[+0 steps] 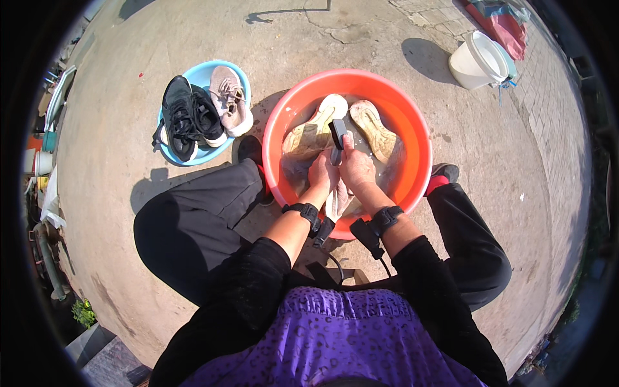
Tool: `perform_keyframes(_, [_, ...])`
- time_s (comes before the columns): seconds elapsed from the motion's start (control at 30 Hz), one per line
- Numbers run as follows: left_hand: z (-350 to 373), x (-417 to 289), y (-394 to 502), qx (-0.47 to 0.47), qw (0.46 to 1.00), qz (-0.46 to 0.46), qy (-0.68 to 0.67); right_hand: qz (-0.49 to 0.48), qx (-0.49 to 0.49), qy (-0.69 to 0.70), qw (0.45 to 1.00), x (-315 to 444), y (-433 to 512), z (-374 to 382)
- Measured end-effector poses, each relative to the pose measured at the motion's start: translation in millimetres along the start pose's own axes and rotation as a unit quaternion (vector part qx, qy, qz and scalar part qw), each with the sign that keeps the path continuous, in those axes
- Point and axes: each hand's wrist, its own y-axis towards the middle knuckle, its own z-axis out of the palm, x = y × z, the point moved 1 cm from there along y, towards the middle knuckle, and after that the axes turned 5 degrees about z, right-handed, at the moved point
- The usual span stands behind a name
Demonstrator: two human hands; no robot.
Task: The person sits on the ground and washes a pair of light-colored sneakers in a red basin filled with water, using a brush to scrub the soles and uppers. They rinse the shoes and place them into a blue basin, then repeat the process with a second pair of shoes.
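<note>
A red plastic basin (420,145) of cloudy water stands between my legs. Over it, my right hand (358,167) grips a scrubbing brush (339,128) with dark bristles, its thumb along the grey back. Close beside it, my left hand (323,171) is closed around a pale pink shoe (338,200), whose lower part shows below both hands. The rest of that shoe is hidden by my hands. Farther up in the basin lie two shoes with their yellowed soles upward, a left one (312,130) and a right one (373,126), partly under water.
A light blue basin (208,157) to the left holds black sneakers (178,116) and a pink sneaker (228,99). A white bucket (476,63) stands at the upper right, near a red and blue bag (505,29). Concrete ground (338,43) surrounds the basins.
</note>
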Motion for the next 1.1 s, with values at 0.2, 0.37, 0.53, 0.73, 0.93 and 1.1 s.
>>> perform_keyframes(0.2, [-1.5,14.2,5.8,-0.093,0.995,-0.042,-0.002,0.094,0.022,0.023,0.995,-66.5,31.5,27.3])
perform_keyframes(0.37, [-3.7,47.6,26.2,-0.125,0.971,-0.104,-0.173,0.158,0.104,0.006,0.982,-123.8,22.7,81.5])
perform_keyframes(0.53, [-5.2,60.4,35.3,-0.173,0.966,-0.050,-0.188,0.156,0.069,0.299,0.939,-99.9,7.3,94.3])
perform_keyframes(0.73, [4.5,37.6,18.7,-0.137,0.946,-0.136,-0.261,0.004,0.074,0.167,0.983,-17.2,-33.5,52.3])
perform_keyframes(0.93, [26.4,19.0,1.1,-0.073,0.954,-0.098,-0.274,0.107,0.073,0.136,0.982,-20.2,-8.0,26.9])
perform_keyframes(1.1, [12.8,41.7,9.5,-0.045,0.871,-0.225,-0.435,-0.005,0.162,0.086,0.983,-29.7,-41.4,53.6])
